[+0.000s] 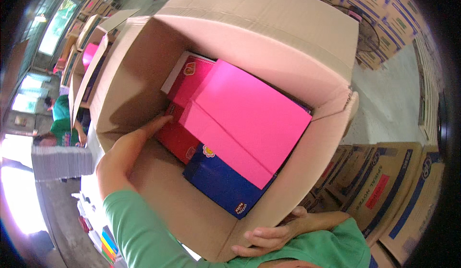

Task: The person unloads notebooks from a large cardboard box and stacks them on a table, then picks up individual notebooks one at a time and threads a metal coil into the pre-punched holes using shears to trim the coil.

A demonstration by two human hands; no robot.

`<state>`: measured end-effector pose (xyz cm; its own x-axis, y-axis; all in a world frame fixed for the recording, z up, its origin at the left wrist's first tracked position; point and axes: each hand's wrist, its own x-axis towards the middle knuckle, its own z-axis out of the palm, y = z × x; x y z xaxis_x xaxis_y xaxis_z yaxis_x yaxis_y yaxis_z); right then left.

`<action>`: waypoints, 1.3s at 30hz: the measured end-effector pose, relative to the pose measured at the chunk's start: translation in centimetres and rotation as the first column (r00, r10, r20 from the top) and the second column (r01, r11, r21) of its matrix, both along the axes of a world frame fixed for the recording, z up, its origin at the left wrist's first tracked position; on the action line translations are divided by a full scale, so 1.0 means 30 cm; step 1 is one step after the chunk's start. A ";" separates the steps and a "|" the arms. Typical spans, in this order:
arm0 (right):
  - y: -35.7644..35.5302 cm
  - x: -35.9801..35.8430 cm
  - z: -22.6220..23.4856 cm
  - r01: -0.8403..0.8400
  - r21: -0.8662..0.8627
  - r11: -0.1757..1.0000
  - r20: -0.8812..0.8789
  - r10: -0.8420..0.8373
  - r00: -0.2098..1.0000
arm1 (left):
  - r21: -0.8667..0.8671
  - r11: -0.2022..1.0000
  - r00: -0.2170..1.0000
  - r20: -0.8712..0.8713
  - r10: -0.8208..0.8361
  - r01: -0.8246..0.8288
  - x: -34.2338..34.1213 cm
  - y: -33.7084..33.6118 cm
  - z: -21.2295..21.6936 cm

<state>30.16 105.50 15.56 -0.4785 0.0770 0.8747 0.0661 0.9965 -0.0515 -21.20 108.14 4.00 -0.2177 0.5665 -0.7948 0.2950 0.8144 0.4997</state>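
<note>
A large open cardboard box [182, 220] stands tilted before me. Inside it lies a bright pink sheet or folder [249, 119] with a crease, on top of several notebooks. Beneath it show a red notebook [175, 136], a dark pink notebook [194, 73] with a sticker, and a dark blue notebook [221, 176] with a flower sticker. My left hand [144, 131] reaches into the box, its fingers stretched along the left edge of the red notebook. Outside, my right hand [269, 237] lies against the box's near right wall, fingers apart, holding nothing.
Printed cartons [384, 191] stand at the right, and more are stacked at the far right [379, 8] by a round fan [362, 30]. A tall stack of thin grey items [62, 164] stands left. Beyond it are people in green shirts [67, 119]. Another open carton [91, 71] is at left.
</note>
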 end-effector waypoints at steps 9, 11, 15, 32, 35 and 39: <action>0.014 -0.002 0.032 -0.021 -0.084 0.996 0.035 0.024 0.999 | -0.048 0.989 0.979 -0.137 -0.148 0.142 0.005 0.096 -0.006; 0.022 -0.008 0.038 0.008 -0.079 0.997 0.034 -0.005 0.999 | -0.158 0.985 0.992 -0.086 -0.088 0.073 -0.042 0.112 -0.039; 0.025 -0.015 0.031 0.022 -0.094 0.995 0.022 -0.020 1.000 | -0.315 0.920 0.901 -0.284 -0.328 0.235 0.041 0.157 0.037; 0.009 0.011 0.025 -0.034 -0.111 0.993 0.057 0.041 0.998 | -0.087 0.996 1.000 0.006 -0.011 0.011 0.155 0.115 0.172; 0.020 -0.007 0.040 0.002 -0.105 0.994 0.016 0.000 1.000 | -0.150 0.988 0.999 -0.037 -0.036 0.030 0.116 0.166 0.122; 0.015 -0.012 0.024 0.007 -0.085 0.996 -0.007 -0.008 1.000 | -0.173 0.985 0.997 0.071 0.024 -0.012 0.002 0.148 -0.004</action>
